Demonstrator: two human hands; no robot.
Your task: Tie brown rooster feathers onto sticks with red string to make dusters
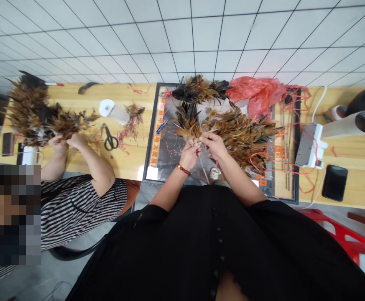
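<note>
My left hand (190, 156), with a beaded bracelet at its wrist, is closed around the lower end of a bunch of brown and black feathers (187, 120). The feathers fan upward, away from me. A thin pale stick (204, 170) runs down from the grip toward my lap. My right hand (214, 144) pinches at the same lower end, beside the left fingers; what lies between its fingertips is too small to make out. To the right is a large pile of loose brown feathers (243, 136). A finished-looking feather bundle (197, 90) lies beyond.
A dark-framed glass panel (153, 138) lies under my work, with blue-handled cutters (161, 126) on it. Red plastic bag (257, 94), power strip (309, 145) and phone (335, 182) are rightward. Left, a co-worker's hands (67, 142) hold feathers near black scissors (110, 139).
</note>
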